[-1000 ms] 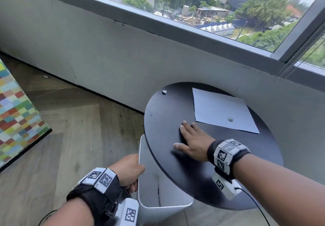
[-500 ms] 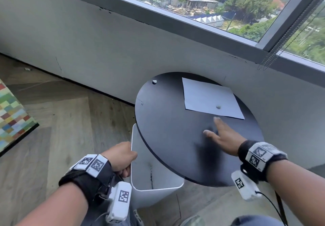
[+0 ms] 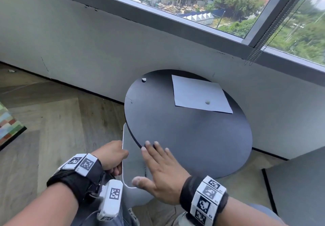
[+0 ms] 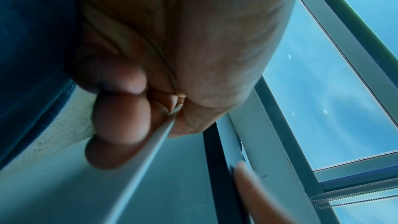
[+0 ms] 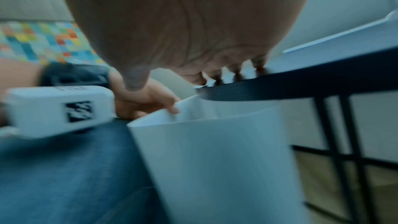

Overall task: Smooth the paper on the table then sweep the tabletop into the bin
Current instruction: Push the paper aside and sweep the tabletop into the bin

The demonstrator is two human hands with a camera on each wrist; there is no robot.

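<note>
We observed a round black table (image 3: 202,138) standing against a grey wall (image 3: 88,41) beneath a wide window (image 3: 193,0), on a wood-patterned floor (image 3: 52,120). A multicoloured checked panel (image 3: 8,125) lay at the left edge of the head view. A white sheet of paper (image 3: 198,94) lay flat on the far right part of the tabletop. One small pale scrap (image 3: 207,102) sat on the paper near its front edge; a second scrap (image 3: 143,79) sat on the bare tabletop at the far left, well apart from the paper.

The white bin (image 3: 130,164) stood just below the near-left edge of the table, its opening partly under the overhang.

The left hand (image 3: 110,157) gripped the bin's rim; the left wrist view showed the thin wall pinched between curled fingers (image 4: 122,122) and thumb.

The right hand (image 3: 161,173) was spread flat, fingers straight and slightly apart, holding nothing. Its fingertips (image 5: 237,74) reached the near edge of the tabletop, while the palm and thumb extended over the bin opening
</note>
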